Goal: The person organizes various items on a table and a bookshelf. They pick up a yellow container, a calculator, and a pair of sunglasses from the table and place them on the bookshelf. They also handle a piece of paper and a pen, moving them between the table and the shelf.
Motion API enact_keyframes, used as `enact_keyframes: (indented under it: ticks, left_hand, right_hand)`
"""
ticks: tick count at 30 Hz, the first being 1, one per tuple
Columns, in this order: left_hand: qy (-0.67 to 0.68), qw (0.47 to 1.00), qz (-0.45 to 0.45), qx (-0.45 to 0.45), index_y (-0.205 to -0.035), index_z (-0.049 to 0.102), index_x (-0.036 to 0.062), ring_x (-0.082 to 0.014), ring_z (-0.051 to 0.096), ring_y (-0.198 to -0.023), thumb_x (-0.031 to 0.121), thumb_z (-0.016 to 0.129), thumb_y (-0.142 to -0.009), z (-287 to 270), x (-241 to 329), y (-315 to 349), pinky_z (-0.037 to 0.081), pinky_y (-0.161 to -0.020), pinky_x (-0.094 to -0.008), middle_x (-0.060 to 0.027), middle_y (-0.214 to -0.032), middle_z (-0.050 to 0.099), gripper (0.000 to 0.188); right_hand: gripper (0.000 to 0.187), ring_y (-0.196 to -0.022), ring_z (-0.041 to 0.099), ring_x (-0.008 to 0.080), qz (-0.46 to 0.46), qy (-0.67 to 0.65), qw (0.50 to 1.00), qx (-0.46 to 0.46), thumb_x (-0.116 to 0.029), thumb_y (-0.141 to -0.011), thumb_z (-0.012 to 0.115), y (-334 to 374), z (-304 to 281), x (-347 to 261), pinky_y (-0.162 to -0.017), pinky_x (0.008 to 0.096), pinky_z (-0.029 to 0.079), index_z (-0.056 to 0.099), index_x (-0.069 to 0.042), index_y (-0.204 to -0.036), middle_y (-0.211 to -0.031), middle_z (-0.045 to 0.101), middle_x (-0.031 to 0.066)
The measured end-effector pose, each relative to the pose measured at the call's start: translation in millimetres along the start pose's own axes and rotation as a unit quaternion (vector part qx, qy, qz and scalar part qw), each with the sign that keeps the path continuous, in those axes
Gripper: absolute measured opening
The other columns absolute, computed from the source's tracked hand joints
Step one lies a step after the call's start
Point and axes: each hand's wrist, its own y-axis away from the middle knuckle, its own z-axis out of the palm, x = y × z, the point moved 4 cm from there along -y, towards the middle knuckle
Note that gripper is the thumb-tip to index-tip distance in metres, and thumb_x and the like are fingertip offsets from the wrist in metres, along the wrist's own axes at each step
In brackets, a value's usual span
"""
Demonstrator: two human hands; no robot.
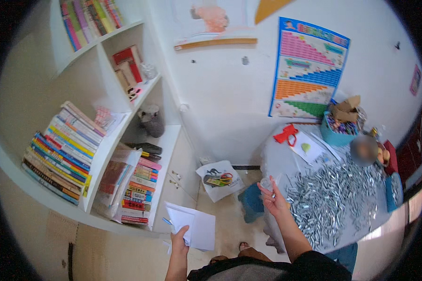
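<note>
My left hand (179, 238) is closed on white papers (203, 230), its thumb lying over the folded sheets. A thin blue item (167, 221), perhaps a pen, sticks out beside the fingers. Raised at the table's left edge, my right hand (275, 202) pinches a small clear plastic piece (267, 183) whose exact kind I cannot make out. To the right of that hand, many short silver metal pieces (321, 206) are heaped over the grey cloth of the table (279, 161).
Bookshelves (91, 206) full of books rise on the left. On the floor lie a white bag (226, 191) with scissors (226, 177) on it, and a blue stool (252, 201). A teal bucket (335, 133), a red item (286, 135) and a sheet (309, 149) occupy the table's far side.
</note>
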Motion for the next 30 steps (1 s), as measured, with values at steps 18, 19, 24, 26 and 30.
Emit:
enact_keyframes:
  ticks: [18, 19, 24, 26, 30]
  left_hand:
    - [0.009, 0.998, 0.047, 0.034, -0.110, 0.047, -0.0020, -0.0256, 0.058, -0.088, -0.001, 0.066, -0.067, -1, 82, -54, 0.049, -0.073, -0.0366, -0.0132, -0.098, 0.058, 0.047]
    - [0.008, 0.999, 0.050, 0.017, -0.109, 0.048, -0.0020, -0.0254, 0.058, -0.088, -0.001, 0.067, -0.066, 0, 85, -62, 0.048, -0.074, -0.0362, -0.0130, -0.098, 0.058, 0.047]
    - [-0.010, 1.000, 0.010, -0.008, -0.109, 0.049, -0.0017, -0.0234, 0.058, -0.088, -0.001, 0.067, -0.066, 16, 95, -93, 0.047, -0.076, -0.0341, -0.0112, -0.097, 0.058, 0.046]
    - [-0.009, 1.000, 0.023, -0.015, -0.112, 0.046, 0.0003, -0.0253, 0.058, -0.086, -0.001, 0.067, -0.065, 14, 93, -106, 0.048, -0.075, -0.0376, -0.0122, -0.096, 0.058, 0.051]
    - [-0.047, 0.998, 0.035, 0.006, -0.110, 0.049, -0.0004, -0.0215, 0.058, -0.087, 0.000, 0.067, -0.068, 24, 108, -123, 0.046, -0.078, -0.0326, -0.0102, -0.097, 0.059, 0.046]
  right_hand:
    - [0.042, -0.045, 0.031, 0.0001, 0.106, 0.003, 0.991, -0.081, -0.034, -0.091, 0.043, -138, 96, 64, -0.041, 0.0130, 0.032, 0.029, -0.034, -0.131, -0.121, 0.047, 0.0174]
    - [0.042, -0.045, 0.031, 0.0002, 0.107, 0.004, 0.991, -0.080, -0.034, -0.090, 0.043, -142, 102, 66, -0.040, 0.0136, 0.032, 0.029, -0.033, -0.131, -0.121, 0.047, 0.0172]
    - [0.042, -0.045, 0.031, 0.0010, 0.149, 0.042, 0.984, -0.085, -0.032, -0.091, 0.043, -182, 123, 85, -0.042, 0.0128, 0.033, 0.030, -0.035, -0.130, -0.125, 0.043, 0.0183]
    - [0.041, -0.045, 0.030, 0.0015, 0.183, 0.038, 0.977, -0.101, -0.029, -0.091, 0.043, -206, 141, 100, -0.043, 0.0126, 0.034, 0.031, -0.035, -0.130, -0.128, 0.039, 0.0187]
    - [0.045, -0.044, 0.029, 0.0020, 0.263, 0.057, 0.955, -0.127, -0.035, -0.088, 0.048, -278, 166, 132, -0.039, 0.0144, 0.028, 0.031, -0.035, -0.130, -0.128, 0.042, 0.0162]
